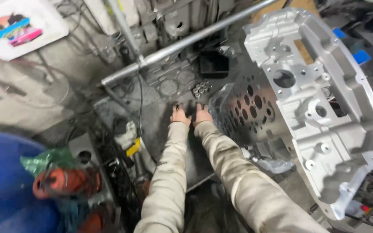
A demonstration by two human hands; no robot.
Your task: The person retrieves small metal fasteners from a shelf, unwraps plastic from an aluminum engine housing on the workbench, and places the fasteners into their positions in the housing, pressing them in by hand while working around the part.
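Left hand: the left hand (180,115) lies flat, palm down, on the dark metal plate (169,129) in the middle of the view; its fingers (177,107) are stretched forward and hold nothing.
Right hand: the right hand (202,114) lies just beside it on the same plate, fingers spread and pressed down, gripping nothing.
Plate: grimy, dark grey, set on the cluttered table among machine parts; the hands rest near its far edge.
Bolts: a small cluster of bolt heads (201,89) sits just beyond the fingertips, apart from them.
Casting: a large pale aluminium housing (320,108), with round bores and bosses, stands tilted on edge to the right, near the right forearm.
Perforated sheet: a shiny plate with round holes (249,108) leans between the casting and the right hand.
Bar: a long steel tube (186,43) crosses overhead, well above the hands.
Risk: the tilted casting looks loosely propped; a nudge from the right elbow could tip it toward the arm. Oily grime on the plate may let the palms slip.
Signs: a white rounded board with a pink, blue and black picture (16,28) hangs at upper left; blue rectangular tags (359,56) show behind the casting; a yellow tag (132,147) hangs on a cable lower left.
Barrel: a blue drum (1,185) fills the lower left corner.
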